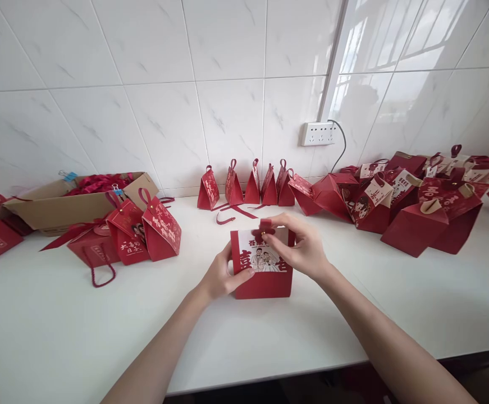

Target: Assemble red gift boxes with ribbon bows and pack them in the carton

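In the middle of the table stands a red gift box [263, 285] with a white front flap that bears a printed couple and red lettering. My left hand [223, 274] grips it by the left side, thumb across the front and fingers behind. At the top of the flap, my right hand [298, 247] pinches a dark red ribbon loop [265, 224] between thumb and forefinger, beside a small gold-coloured fastener [264, 233]. The back of the box is hidden. Just behind it lie loose ribbon pieces [244, 211].
Several small finished-looking boxes [234, 188] stand along the tiled wall. Many more red boxes [415, 224] crowd the right. To the left, a cardboard carton [50, 216] holds red ribbon, with red boxes [162, 233] before it. A power strip [319, 134] hangs on the wall.
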`<state>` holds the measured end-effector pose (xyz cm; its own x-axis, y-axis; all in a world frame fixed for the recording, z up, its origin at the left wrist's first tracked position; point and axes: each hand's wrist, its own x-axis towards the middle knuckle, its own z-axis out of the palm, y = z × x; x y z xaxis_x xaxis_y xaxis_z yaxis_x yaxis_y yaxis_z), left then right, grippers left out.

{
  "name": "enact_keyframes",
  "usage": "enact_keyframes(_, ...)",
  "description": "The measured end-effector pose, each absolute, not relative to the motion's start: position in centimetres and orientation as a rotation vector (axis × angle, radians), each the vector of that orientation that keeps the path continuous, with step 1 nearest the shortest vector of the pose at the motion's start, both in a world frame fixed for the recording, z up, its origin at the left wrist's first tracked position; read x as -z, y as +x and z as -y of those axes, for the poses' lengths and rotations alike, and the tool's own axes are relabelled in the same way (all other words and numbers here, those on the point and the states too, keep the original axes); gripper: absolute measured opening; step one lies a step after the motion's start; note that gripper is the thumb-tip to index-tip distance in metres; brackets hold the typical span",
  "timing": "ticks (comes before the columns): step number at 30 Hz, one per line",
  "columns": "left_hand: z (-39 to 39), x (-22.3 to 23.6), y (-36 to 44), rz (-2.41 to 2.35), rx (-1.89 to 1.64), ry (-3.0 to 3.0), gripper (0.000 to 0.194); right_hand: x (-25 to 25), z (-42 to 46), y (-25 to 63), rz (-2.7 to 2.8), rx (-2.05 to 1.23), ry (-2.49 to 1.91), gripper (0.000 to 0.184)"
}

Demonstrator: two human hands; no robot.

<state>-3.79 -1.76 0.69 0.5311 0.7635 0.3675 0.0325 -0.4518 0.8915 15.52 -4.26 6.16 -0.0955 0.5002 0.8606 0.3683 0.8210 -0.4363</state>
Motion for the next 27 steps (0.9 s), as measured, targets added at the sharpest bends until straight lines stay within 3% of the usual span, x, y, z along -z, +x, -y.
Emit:
enact_keyframes(7,1.8,-0.8,-3.7,-0.675,-0.999,1.876,0.044,-6.0,4.3,15.1,1.64,-0.114,-0.653,0.02)
enact_keyframes(10,1.8,-0.9,-3.8,-0.695,-1.004,1.888,0.047,-6.1,4.3,15.3,1.603,-0.307,-0.736,0.014)
enact_keyframes(15,2.0,-1.3,-3.9,-0.761,-0.985,1.929,0.047,-6.1,4.1,15.8,1.471,-0.578,-0.827,0.022)
enact_keyframes(19,2.1,-1.3,-3.8,-0.836,-1.034,1.979,0.043,-5.4,3.6,15.6,1.531,-0.441,-0.912,0.02)
enact_keyframes(23,1.9,-1.1,-3.5,-1.204,-1.21,1.993,0.043,-4.3,3.3,14.9,1.479,-0.035,-0.947,0.03)
enact_keyframes(27,1.8,-0.8,-3.8,-1.275,-1.204,2.201,0.065,-3.4,3.5,14.2,1.761,-0.384,-0.969,0.057)
